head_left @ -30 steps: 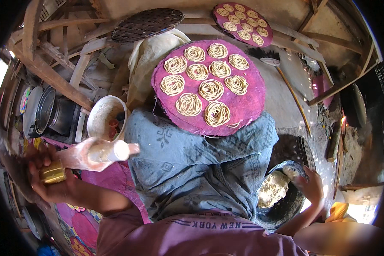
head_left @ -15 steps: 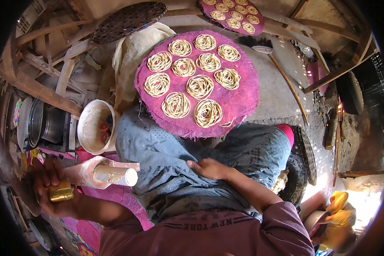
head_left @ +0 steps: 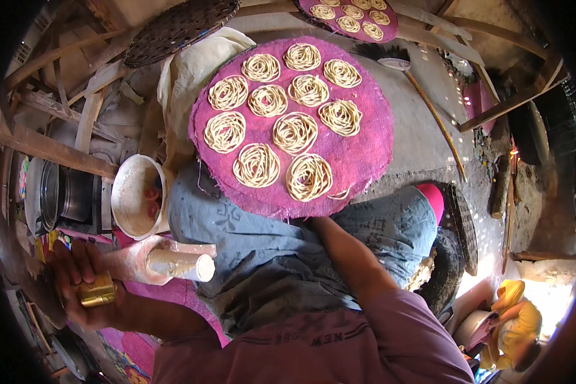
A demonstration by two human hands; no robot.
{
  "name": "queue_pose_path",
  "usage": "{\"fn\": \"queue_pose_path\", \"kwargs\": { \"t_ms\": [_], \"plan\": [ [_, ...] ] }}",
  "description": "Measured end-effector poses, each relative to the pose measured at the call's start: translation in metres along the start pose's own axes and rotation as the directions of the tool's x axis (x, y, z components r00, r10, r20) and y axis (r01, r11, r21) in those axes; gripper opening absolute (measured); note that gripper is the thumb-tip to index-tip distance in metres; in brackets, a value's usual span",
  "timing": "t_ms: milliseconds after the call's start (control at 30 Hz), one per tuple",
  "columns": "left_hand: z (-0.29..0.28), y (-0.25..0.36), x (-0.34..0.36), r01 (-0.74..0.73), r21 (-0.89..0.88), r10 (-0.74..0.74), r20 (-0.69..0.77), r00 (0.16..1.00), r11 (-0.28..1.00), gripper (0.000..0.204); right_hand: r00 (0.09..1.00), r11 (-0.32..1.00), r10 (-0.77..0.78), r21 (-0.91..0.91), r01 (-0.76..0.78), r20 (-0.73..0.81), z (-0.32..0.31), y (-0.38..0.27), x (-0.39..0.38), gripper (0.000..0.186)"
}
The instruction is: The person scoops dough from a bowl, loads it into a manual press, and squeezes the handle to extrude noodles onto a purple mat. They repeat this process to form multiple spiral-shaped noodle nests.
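Note:
My left hand [head_left: 77, 278] is closed around a wooden hand press [head_left: 134, 259] with a pale, dough-smeared plunger [head_left: 185, 265] and a brass-coloured cylinder [head_left: 97, 290]. A round tray covered in pink cloth [head_left: 358, 163] sits over my lap, tilted slightly. Several coiled noodle-like dough rounds [head_left: 295, 133] lie on it, with a short loose strand near its lower edge. My right hand [head_left: 320, 224] reaches under the near edge of this tray. Its fingers are hidden there, so their grip does not show.
A white bucket [head_left: 123, 208] stands left of my knee, beside a dark metal pot [head_left: 77, 192]. Beyond are a woven tray [head_left: 179, 29] and another pink tray [head_left: 345, 32] of coils on wooden beams. A broom [head_left: 435, 118] lies right; a yellow-clothed figure [head_left: 518, 320] is at lower right.
My right hand has moved from my lap forward and under the pink tray's near edge. The left hand still holds the press, with little movement.

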State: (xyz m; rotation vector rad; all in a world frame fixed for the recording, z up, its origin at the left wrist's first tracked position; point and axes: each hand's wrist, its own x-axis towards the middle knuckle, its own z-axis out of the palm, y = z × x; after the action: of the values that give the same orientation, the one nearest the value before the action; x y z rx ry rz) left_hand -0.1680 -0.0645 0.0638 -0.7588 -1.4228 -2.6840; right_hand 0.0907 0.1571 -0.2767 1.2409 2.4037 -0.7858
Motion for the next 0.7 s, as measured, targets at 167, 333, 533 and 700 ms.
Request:
{"fn": "queue_pose_path", "kwargs": {
  "t_ms": [167,333,533,700],
  "plan": [
    [-0.004,-0.001,0.004,0.131,-0.185,-0.006,0.556,0.831,0.974,0.054,0.997,0.997,-0.010,-0.075,0.016,0.082,0.050,-0.017,-0.021,0.043],
    [-0.008,-0.010,0.001,-0.047,0.092,0.056,-0.102,0.993,0.995,0.031,0.991,0.993,-0.063,-0.091,0.074,0.121,0.095,-0.033,-0.046,0.040],
    [-0.022,-0.014,0.014,0.097,-0.071,-0.053,0.462,0.885,0.993,0.037,0.985,0.994,-0.054,-0.090,0.069,0.162,0.090,-0.036,-0.038,0.038],
    [-0.023,-0.010,0.013,-0.009,0.033,-0.001,0.294,0.956,0.999,0.048,0.978,0.993,-0.059,-0.092,0.079,0.202,0.096,-0.036,-0.036,0.036]
  ]
}}
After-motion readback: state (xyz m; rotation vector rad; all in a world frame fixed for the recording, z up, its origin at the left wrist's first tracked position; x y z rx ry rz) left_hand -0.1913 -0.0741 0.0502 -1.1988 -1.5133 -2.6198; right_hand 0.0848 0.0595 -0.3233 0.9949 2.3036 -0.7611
